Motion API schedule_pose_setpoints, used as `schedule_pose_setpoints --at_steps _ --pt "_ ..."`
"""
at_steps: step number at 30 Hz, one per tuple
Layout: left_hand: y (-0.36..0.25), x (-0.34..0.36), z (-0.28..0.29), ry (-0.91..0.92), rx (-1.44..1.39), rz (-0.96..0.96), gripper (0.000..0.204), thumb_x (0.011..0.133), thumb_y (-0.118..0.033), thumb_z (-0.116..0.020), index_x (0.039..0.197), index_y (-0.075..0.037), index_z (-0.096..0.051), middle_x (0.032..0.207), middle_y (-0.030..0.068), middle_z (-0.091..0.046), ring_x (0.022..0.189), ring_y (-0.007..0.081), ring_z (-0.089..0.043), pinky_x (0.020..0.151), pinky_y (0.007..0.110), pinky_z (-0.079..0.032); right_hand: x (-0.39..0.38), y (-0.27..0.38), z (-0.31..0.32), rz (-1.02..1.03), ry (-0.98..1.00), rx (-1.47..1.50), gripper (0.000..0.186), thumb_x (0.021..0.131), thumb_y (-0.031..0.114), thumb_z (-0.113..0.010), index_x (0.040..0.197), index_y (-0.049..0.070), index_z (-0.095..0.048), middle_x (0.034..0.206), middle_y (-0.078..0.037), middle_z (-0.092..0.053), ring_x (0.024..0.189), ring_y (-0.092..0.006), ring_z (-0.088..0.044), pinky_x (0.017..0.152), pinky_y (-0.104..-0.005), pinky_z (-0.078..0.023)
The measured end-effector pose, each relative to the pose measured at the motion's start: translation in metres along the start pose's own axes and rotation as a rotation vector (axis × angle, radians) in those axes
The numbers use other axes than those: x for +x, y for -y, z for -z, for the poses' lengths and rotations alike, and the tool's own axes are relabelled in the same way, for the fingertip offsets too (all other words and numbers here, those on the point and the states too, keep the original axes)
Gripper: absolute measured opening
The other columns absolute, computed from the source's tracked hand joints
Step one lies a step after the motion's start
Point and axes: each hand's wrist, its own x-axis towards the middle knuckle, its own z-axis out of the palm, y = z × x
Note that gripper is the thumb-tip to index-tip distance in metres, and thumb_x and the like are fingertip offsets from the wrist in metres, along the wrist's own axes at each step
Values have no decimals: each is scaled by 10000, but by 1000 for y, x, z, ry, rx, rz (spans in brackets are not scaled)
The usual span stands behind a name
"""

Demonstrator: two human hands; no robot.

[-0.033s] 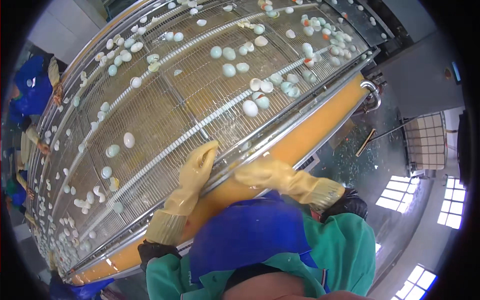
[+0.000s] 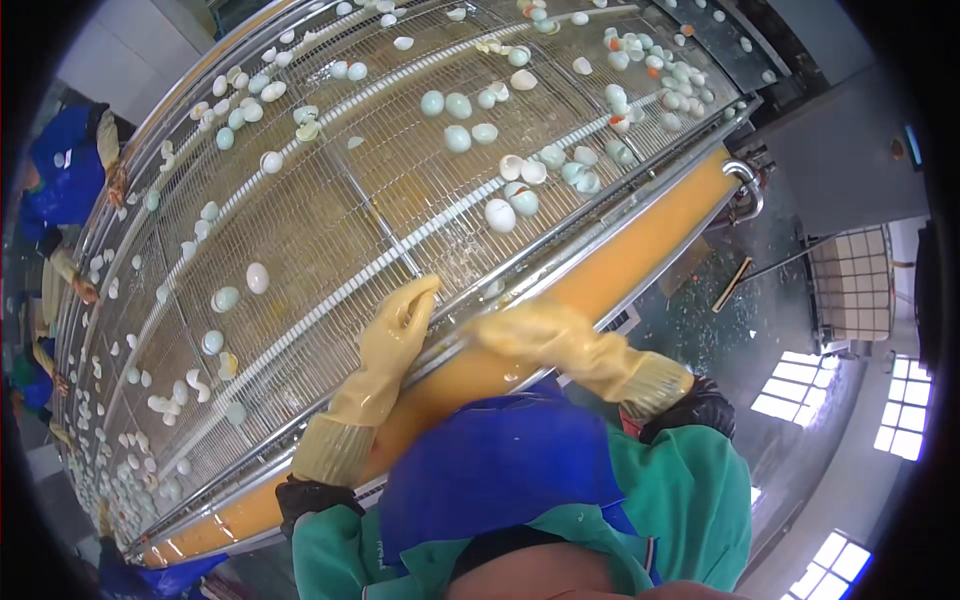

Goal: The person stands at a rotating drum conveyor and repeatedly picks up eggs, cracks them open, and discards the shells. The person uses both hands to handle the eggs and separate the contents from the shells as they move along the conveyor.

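Note:
Both my hands wear long yellow rubber gloves. At the near rail of a wire-grid conveyor (image 2: 330, 240), my left hand (image 2: 400, 325) has its fingers curled in toward the thumb; whatever they may hold is hidden. To its right, my right hand (image 2: 525, 335) is smeared by motion over the near metal edge (image 2: 480, 315), its fingers not readable. Pale blue and white eggs and shells lie scattered on the grid. A white egg (image 2: 500, 215) and a cracked pale blue egg (image 2: 521, 199) sit beyond my right hand. Another white egg (image 2: 258, 278) lies farther left.
An orange-yellow strip (image 2: 640, 250) runs along the conveyor's near side, with a bent metal pipe (image 2: 745, 190) at its right end. Across the conveyor, co-workers in blue aprons (image 2: 65, 165) reach in with gloved hands. A caged white tank (image 2: 850, 285) stands right.
My right hand has shifted slightly and stays blurred. My left hand and the eggs look almost unchanged.

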Motion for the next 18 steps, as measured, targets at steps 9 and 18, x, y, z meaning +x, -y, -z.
schedule_pose_setpoints --at_steps 9,18 --pt "-20 112 -84 -40 -126 0 465 1019 -152 -661 1467 -85 -557 1166 12 -680 932 69 -635 820 231 -517 100 -58 117 -419 -326 -877 565 943 479 -618 1354 92 -592 1265 -224 -682 1189 -405 -650 1028 -500 -501" --pt "-68 142 -99 5 -340 274 519 1037 -320 -631 1507 -132 -516 1312 71 -672 1041 136 -653 837 292 -540 145 -81 118 -531 -132 -406 395 944 329 -649 1238 65 -642 1275 -215 -681 1129 -374 -680 974 -460 -517"
